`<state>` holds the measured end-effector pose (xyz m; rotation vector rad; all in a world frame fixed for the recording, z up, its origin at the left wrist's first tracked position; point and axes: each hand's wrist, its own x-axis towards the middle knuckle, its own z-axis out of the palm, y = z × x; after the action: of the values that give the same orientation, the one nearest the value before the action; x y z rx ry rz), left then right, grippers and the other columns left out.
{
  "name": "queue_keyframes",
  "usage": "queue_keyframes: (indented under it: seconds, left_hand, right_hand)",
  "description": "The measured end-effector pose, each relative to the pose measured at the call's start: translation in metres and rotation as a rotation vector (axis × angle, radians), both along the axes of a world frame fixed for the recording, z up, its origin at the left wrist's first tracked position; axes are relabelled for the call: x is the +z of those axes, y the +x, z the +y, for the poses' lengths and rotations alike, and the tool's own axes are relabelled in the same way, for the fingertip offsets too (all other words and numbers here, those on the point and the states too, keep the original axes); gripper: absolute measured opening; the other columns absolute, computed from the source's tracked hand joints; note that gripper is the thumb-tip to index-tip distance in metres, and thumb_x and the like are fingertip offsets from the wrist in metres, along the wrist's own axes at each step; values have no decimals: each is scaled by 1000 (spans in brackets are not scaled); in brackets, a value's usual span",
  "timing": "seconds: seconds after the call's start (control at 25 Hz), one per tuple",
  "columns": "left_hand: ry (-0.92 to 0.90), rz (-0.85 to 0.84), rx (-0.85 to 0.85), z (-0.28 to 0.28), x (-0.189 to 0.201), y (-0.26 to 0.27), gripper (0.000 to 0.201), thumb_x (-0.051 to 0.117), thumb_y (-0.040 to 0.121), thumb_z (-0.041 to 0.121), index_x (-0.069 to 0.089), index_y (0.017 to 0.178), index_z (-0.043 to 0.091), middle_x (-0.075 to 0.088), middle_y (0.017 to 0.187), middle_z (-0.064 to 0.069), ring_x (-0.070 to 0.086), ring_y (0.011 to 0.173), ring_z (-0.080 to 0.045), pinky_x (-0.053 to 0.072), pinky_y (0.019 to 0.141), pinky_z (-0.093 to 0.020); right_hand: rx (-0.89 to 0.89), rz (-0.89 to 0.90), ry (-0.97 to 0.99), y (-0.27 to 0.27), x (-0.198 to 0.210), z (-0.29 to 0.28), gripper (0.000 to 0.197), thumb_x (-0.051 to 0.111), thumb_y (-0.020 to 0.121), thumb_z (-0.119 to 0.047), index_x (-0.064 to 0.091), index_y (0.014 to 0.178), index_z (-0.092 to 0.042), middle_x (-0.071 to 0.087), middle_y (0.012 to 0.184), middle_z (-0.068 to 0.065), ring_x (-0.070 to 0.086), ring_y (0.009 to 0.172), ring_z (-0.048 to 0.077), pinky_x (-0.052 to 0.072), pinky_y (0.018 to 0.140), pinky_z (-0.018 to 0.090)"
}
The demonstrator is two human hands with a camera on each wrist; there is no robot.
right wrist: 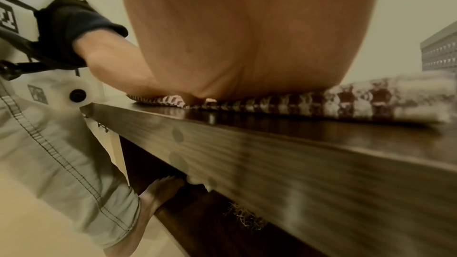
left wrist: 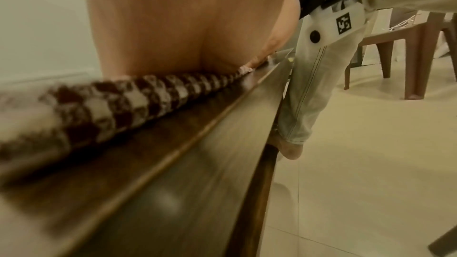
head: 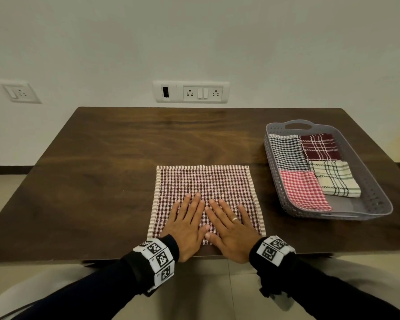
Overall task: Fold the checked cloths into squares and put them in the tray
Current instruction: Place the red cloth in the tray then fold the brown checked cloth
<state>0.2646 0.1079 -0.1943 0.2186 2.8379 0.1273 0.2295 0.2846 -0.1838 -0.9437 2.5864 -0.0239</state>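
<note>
Flat left hand (head: pixel 187 229), right hand (head: pixel 231 232) on brown checked cloth (head: pixel 206 183) near table (head: pixel 102 181) edge

My head view looks down over the worktop (head: pixel 125 146); both wrist views sit close under the palms, sharing its near edge.

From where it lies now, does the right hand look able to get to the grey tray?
Probably yes. The right hand lies flat on the brown checked cloth, holding nothing, and the grey tray stands on that same side with only bare table between. Its near rim looks close.
</note>
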Motion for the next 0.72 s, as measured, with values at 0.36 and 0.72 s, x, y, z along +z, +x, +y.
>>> queue_keyframes:
  seconds: [0.36,0.72]
  left_hand:
    - [31,90,60,-17,-9,15,92,-15,83,75,-13,155,18,-23,162,-1,-25,148,-17,-11,121,-41]
    - [12,-104,133,-35,5,16,127,-5,60,97,-31,144,6,-38,155,-14,-34,144,-27,-13,122,-44]
  right_hand:
    - [-231,4,-28,8,-5,13,93,-2,80,-82,-20,154,-28,-34,158,-7,-34,144,15,-23,114,49]
    - [8,-14,114,-4,10,53,142,44,62,-96,-25,151,-10,-37,156,8,-33,144,26,-18,117,42]
